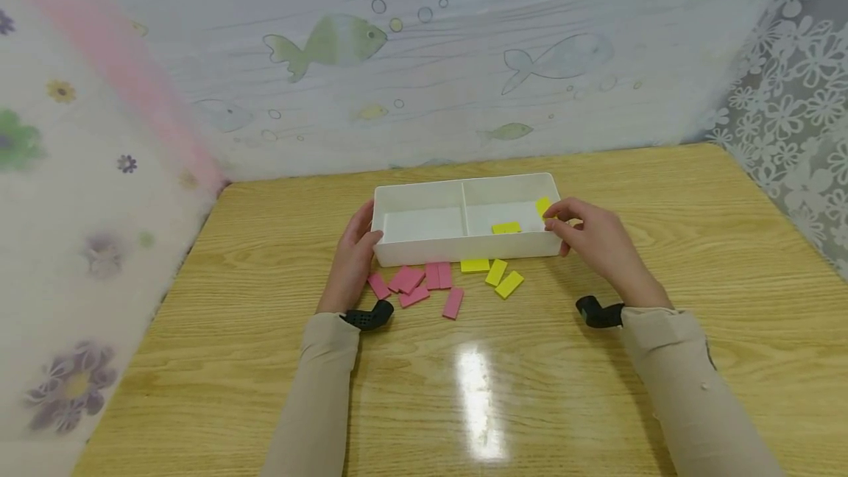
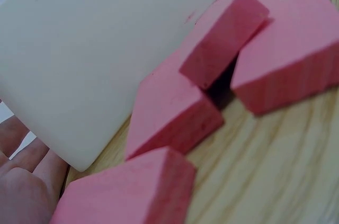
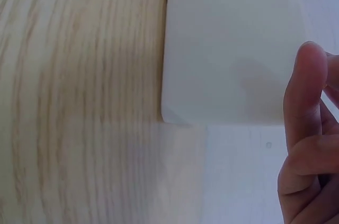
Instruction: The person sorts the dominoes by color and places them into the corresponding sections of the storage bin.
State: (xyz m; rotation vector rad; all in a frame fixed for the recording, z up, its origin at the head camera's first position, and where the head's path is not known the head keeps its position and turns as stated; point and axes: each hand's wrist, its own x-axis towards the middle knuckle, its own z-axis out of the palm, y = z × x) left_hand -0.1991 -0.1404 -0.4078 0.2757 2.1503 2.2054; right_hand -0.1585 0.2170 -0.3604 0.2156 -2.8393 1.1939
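Note:
A white tray [image 1: 464, 247] with two compartments stands at the middle of the wooden table [image 1: 695, 256]. My left hand [image 1: 371, 230] holds the tray's left end, thumb at the front corner. My right hand [image 1: 553, 213] pinches a yellow block [image 1: 543, 205] just over the tray's right end. Another yellow block [image 1: 506, 227] lies in the right compartment; the left one holds nothing. In the left wrist view the pink blocks [image 2: 175, 113] lie against the tray wall [image 2: 90, 60] beside my left hand [image 2: 24, 181]. The right wrist view shows the tray corner [image 3: 228, 49] and a finger [image 3: 307, 128].
Several pink blocks [image 1: 414, 282] and three yellow blocks [image 1: 497, 274] lie on the table just in front of the tray. Patterned curtains [image 1: 464, 57] close off the back and both sides. A light glare [image 1: 480, 403] sits on the near tabletop.

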